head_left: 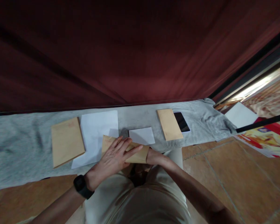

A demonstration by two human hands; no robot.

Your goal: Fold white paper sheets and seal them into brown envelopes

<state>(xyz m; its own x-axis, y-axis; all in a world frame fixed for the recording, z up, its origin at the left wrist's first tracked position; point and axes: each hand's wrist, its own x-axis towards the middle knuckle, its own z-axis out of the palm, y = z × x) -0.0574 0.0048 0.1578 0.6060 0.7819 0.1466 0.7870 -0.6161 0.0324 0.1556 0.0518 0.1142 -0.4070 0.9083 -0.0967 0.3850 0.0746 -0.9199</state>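
My left hand (115, 157) lies flat with fingers spread on a brown envelope (140, 153) at the near edge of the grey cloth (18, 146). My right hand (154, 156) is at the envelope's right end, its fingers hidden behind the envelope. A small white folded paper (142, 136) lies just beyond the envelope. A larger white sheet (95, 133) lies to the left, partly under the envelope. A black watch (82, 186) is on my left wrist.
A brown envelope (66, 141) lies at the left of the cloth. Another brown envelope (169, 124) sits at the right beside a dark phone (182, 122). A dark red curtain (130, 53) hangs behind. Tiled floor (235, 174), white paper (240, 115) and a colourful print (266, 137) are at right.
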